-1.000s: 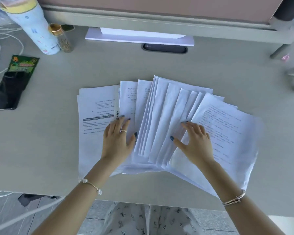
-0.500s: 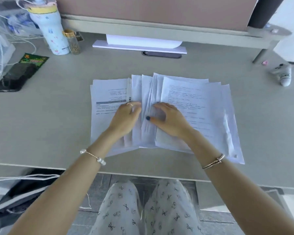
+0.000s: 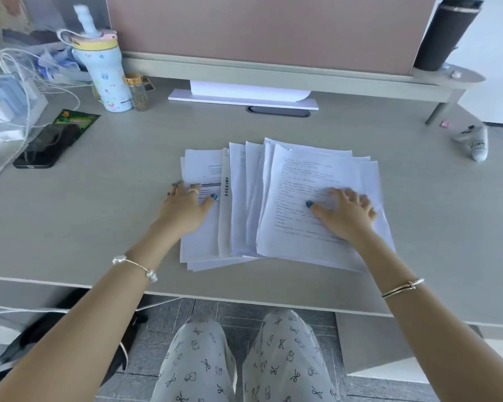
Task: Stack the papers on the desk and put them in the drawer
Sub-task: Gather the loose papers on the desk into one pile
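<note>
Several white printed papers [image 3: 276, 181] lie overlapped in a loose pile at the middle of the grey desk [image 3: 99, 216]. My left hand [image 3: 186, 208] rests flat on the pile's left edge, fingers spread, touching the leftmost sheet. On the top sheet at the right lies my right hand [image 3: 346, 211], palm down with fingers apart. Neither hand grips a sheet. The sheets are staggered sideways, with their left edges showing. No drawer is in view.
A black phone [image 3: 41, 149] and a green packet [image 3: 76, 118] lie at the left, near white cables [image 3: 26, 91]. A patterned bottle [image 3: 111, 79] and small jar [image 3: 138, 92] stand behind. A white monitor base [image 3: 244, 97] is at the back, a small white toy [image 3: 475, 142] at right.
The fanned papers have been pushed closer into a narrower pile. Both hands met at the middle, then moved apart to the pile's left and right sides. The camera has pulled back.
</note>
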Motion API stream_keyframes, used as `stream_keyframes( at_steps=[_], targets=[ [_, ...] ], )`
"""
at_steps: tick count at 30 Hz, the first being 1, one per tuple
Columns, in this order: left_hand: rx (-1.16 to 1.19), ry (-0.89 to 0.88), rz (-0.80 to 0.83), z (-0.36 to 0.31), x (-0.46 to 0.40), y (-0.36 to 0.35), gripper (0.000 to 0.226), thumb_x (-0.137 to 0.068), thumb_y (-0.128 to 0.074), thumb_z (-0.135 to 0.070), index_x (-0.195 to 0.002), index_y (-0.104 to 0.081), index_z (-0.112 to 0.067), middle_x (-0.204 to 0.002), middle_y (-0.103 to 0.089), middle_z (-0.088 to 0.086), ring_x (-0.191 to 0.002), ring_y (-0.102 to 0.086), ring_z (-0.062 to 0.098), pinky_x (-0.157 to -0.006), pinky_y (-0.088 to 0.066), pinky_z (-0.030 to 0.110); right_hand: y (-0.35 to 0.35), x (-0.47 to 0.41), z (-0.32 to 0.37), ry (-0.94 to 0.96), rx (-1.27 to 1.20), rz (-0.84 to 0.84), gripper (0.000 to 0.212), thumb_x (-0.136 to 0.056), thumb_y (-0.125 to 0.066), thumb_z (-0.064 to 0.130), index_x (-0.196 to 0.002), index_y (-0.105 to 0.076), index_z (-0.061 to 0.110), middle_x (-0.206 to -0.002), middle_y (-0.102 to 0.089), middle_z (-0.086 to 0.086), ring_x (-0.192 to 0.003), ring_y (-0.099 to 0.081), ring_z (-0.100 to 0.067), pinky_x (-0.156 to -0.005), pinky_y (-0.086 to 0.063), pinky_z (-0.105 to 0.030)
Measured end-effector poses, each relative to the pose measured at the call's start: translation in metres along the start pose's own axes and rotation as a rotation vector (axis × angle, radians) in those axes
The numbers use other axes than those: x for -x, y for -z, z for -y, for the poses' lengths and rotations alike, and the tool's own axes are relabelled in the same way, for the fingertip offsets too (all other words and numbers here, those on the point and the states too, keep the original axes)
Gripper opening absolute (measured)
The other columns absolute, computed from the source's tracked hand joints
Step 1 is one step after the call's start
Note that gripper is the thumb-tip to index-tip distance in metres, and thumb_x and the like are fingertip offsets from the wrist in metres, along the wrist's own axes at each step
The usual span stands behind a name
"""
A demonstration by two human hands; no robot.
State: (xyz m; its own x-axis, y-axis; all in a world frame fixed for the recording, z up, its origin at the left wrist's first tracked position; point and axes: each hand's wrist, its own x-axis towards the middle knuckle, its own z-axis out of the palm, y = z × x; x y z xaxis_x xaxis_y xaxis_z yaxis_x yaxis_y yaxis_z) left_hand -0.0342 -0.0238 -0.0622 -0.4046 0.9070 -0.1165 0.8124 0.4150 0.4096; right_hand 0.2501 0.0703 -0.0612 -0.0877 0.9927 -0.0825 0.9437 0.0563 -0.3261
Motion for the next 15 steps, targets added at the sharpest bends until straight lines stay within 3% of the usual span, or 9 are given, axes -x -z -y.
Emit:
stream_keyframes(
  at_steps=[4, 7, 10, 11, 13, 15],
  targets=[
    [0.053, -0.09, 0.016, -0.029, -0.004, -0.016, 0.052, -0.096, -0.029, -0.04, -0.138, -0.038, -0.01, -0.155, -0.022, 0.019, -0.145, -0.01, 0.033, -0.118, -0.013, 0.042, -0.01, 0.005, 0.027, 0.084, -0.008, 0.002, 0.075, -0.078, -0.044, 0.068, -0.141, -0.029, 0.03, -0.154, -0.02, -0.002, -0.141, -0.008, -0.033, -0.111, -0.009, -0.048],
    [0.223, -0.146, -0.069, -0.039, 0.002, -0.02, 0.042, -0.098, -0.029, -0.029, -0.129, -0.048, -0.009, -0.148, -0.038, 0.016, -0.142, -0.023, 0.03, -0.117, -0.018, 0.037, -0.01, 0.005, 0.039, 0.152, -0.041, 0.059, 0.074, -0.077, -0.048, 0.067, -0.14, -0.031, 0.034, -0.156, -0.02, 0.002, -0.143, -0.007, -0.029, -0.111, -0.01, -0.047],
    [0.443, -0.094, -0.14, -0.027, 0.006, -0.008, 0.037, -0.097, -0.031, -0.016, -0.123, -0.054, -0.004, -0.134, -0.053, 0.013, -0.126, -0.044, 0.028, -0.095, -0.031, 0.024, 0.002, 0.001, 0.029, 0.124, -0.171, -0.003, 0.071, -0.077, -0.052, 0.064, -0.138, -0.034, 0.034, -0.156, -0.022, 0.001, -0.143, -0.017, -0.025, -0.112, -0.013, -0.045],
    [0.431, -0.067, -0.152, -0.018, 0.004, -0.006, 0.037, -0.096, -0.032, -0.019, -0.122, -0.054, -0.003, -0.132, -0.055, 0.013, -0.124, -0.045, 0.029, -0.092, -0.034, 0.025, 0.006, -0.002, 0.022, 0.095, -0.195, -0.072, 0.07, -0.077, -0.052, 0.063, -0.138, -0.035, 0.033, -0.155, -0.024, -0.002, -0.142, -0.02, -0.025, -0.111, -0.015, -0.046],
    [0.359, -0.026, -0.158, -0.004, -0.002, -0.004, 0.048, -0.096, -0.034, -0.034, -0.128, -0.049, -0.003, -0.136, -0.052, 0.015, -0.129, -0.041, 0.031, -0.102, -0.036, 0.035, 0.013, -0.007, 0.005, -0.009, -0.183, -0.158, 0.071, -0.077, -0.053, 0.061, -0.138, -0.033, 0.03, -0.153, -0.026, -0.008, -0.141, -0.019, -0.03, -0.11, -0.017, -0.049],
    [0.295, -0.027, -0.118, -0.005, 0.0, -0.006, 0.058, -0.094, -0.033, -0.046, -0.132, -0.044, -0.005, -0.139, -0.05, 0.016, -0.131, -0.039, 0.033, -0.106, -0.036, 0.044, 0.014, -0.007, -0.007, -0.112, -0.157, -0.126, 0.074, -0.077, -0.054, 0.06, -0.139, -0.03, 0.027, -0.148, -0.031, -0.014, -0.136, -0.021, -0.035, -0.106, -0.021, -0.048]
  ],
)
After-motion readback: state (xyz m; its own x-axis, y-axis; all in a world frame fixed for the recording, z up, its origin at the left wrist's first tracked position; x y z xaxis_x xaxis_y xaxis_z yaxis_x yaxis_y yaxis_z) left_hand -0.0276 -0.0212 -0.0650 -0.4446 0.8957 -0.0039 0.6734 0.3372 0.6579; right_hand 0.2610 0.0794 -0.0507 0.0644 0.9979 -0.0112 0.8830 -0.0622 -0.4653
